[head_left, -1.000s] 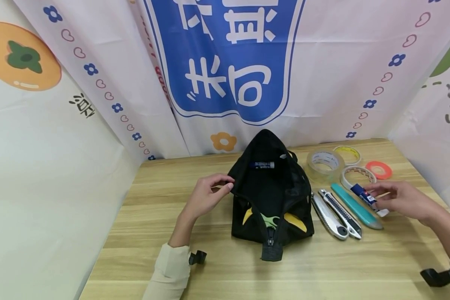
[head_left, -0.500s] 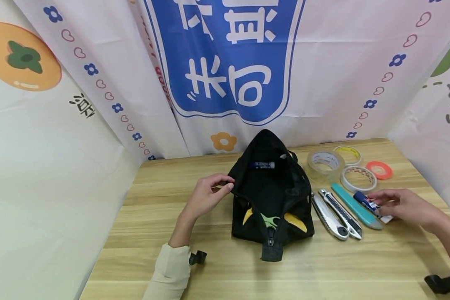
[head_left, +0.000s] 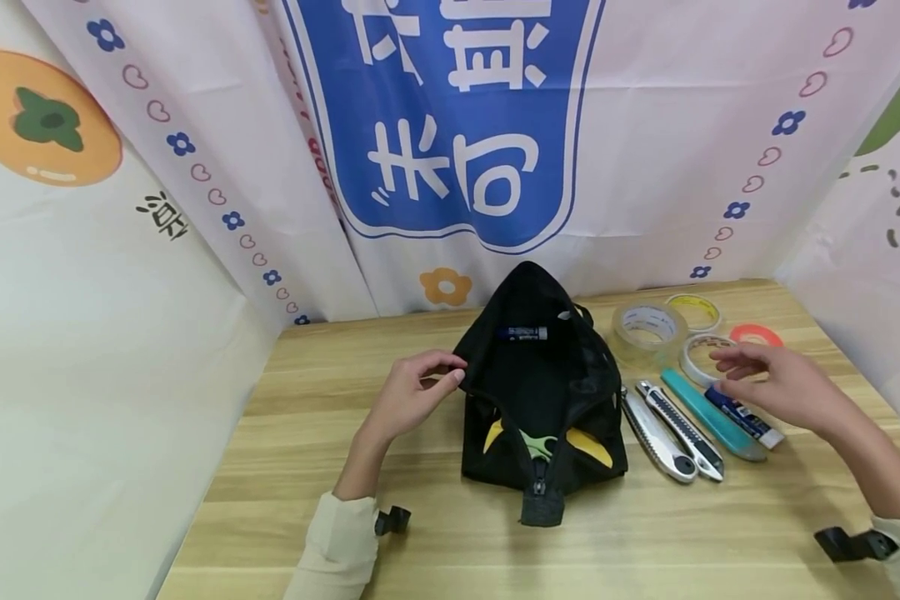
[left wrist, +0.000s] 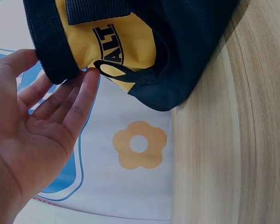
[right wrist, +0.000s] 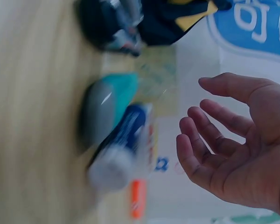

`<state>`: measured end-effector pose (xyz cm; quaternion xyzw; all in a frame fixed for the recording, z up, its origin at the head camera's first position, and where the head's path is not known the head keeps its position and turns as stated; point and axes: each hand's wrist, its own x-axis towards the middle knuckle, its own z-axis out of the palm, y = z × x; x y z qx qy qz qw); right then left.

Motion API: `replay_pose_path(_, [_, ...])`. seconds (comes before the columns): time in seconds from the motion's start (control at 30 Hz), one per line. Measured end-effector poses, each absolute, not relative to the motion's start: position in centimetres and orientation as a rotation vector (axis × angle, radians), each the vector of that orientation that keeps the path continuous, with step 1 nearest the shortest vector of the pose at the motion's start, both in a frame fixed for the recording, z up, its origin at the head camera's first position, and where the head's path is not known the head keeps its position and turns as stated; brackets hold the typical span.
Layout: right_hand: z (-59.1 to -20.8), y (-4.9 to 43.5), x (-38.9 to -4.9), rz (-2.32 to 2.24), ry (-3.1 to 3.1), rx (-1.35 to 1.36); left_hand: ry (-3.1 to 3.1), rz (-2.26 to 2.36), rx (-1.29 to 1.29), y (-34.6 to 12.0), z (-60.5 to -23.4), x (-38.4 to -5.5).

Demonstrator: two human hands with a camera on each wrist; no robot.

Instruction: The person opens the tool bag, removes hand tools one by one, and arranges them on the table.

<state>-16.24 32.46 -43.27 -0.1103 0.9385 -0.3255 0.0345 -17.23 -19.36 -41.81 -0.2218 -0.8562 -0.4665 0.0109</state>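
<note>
A black bag with yellow patches (head_left: pixel 581 475) stands unzipped on the wooden table. My left hand (head_left: pixel 418 392) pinches the left edge of its mouth between thumb and fingers; the left wrist view shows that zipped edge (left wrist: pixel 51 42) up close. Inside the bag lie a dark blue glue stick (head_left: pixel 523 333) and green-handled scissors (head_left: pixel 540 446). My right hand (head_left: pixel 787 387) hovers with loosely bent fingers and holds nothing. Below it another blue glue stick with a white end (head_left: pixel 744 417) rests beside a teal utility knife (head_left: pixel 708 412).
Two silver snap-off cutters (head_left: pixel 658 437) lie just right of the bag. Behind them are a wide clear tape roll (head_left: pixel 621 342), a yellow-cored roll (head_left: pixel 693 300), a white roll (head_left: pixel 692 367) and a red ring (head_left: pixel 753 333). A printed cloth (head_left: pixel 645 192) hangs at the back.
My right hand has let go of the blue glue stick, now lying beside the teal knife, and has moved up and slightly left. The left hand keeps its place at the bag.
</note>
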Motion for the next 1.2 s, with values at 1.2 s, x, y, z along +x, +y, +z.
replay_pose_path(1.2, [-34.9, 16.4, -22.8, -1.247, 2.764, -0.877, -2.691, -1.420, -0.662, -19.5, -42.1, -17.3])
